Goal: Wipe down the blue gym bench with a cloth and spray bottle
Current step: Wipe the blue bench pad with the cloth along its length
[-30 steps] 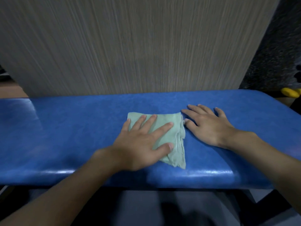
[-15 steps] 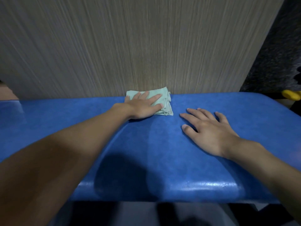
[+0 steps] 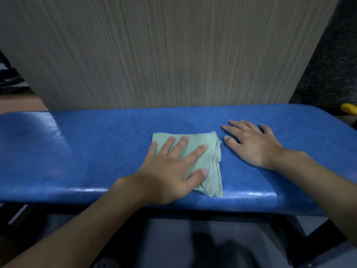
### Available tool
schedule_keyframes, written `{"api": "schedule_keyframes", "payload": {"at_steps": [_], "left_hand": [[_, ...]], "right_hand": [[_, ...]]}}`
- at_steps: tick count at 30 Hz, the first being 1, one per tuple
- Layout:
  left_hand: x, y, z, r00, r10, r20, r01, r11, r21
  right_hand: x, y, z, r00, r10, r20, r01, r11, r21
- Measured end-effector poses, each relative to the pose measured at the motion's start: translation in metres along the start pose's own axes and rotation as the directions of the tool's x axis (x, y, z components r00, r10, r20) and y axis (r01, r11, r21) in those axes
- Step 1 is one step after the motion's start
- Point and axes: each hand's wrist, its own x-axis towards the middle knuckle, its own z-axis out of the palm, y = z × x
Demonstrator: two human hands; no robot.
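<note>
The blue gym bench (image 3: pixel 87 151) runs across the view from left to right. A folded pale green cloth (image 3: pixel 210 151) lies flat on its middle, reaching toward the near edge. My left hand (image 3: pixel 170 171) presses on the cloth with straight, spread fingers. My right hand (image 3: pixel 251 144) rests flat on the bare bench just to the right of the cloth, fingers straight. No spray bottle is in view.
A grey-beige wood-grain panel (image 3: pixel 164 55) stands directly behind the bench. A yellow object (image 3: pixel 348 108) peeks in at the far right edge. Dark bench frame bars (image 3: pixel 318 235) and grey floor show below the near edge.
My left hand has pulled the cloth back from the bench's far edge by the panel to the middle and near side. My right hand has stayed flat in place.
</note>
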Motion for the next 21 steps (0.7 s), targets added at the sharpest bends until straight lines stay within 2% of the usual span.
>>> {"api": "schedule_keyframes", "payload": {"at_steps": [4, 6, 8, 11, 17, 21], "left_hand": [[-0.010, 0.001, 0.002, 1.000, 0.008, 0.005, -0.008, 1.000, -0.029], [-0.001, -0.004, 0.000, 1.000, 0.002, 0.016, -0.002, 0.999, -0.038], [0.016, -0.010, -0.002, 1.000, -0.011, 0.028, 0.012, 1.000, -0.025], [0.052, -0.023, -0.008, 0.999, -0.040, 0.033, 0.041, 0.999, -0.036], [0.149, -0.057, -0.025, 0.992, -0.116, 0.046, 0.119, 0.990, -0.069], [0.178, -0.067, -0.033, 0.987, -0.143, 0.073, 0.150, 0.983, -0.108]], "right_hand": [[0.000, -0.004, -0.006, 0.998, -0.011, -0.057, 0.004, 0.994, -0.107], [0.002, -0.009, -0.008, 0.997, -0.014, -0.074, 0.012, 1.000, -0.025], [0.004, -0.012, -0.006, 1.000, -0.010, -0.029, 0.012, 0.998, 0.066], [0.005, -0.011, 0.003, 1.000, -0.025, 0.015, 0.024, 1.000, 0.016], [0.004, -0.011, 0.003, 0.999, -0.037, -0.003, 0.037, 0.999, 0.011], [0.003, -0.011, 0.003, 0.999, -0.035, -0.006, 0.035, 0.999, 0.021]]}}
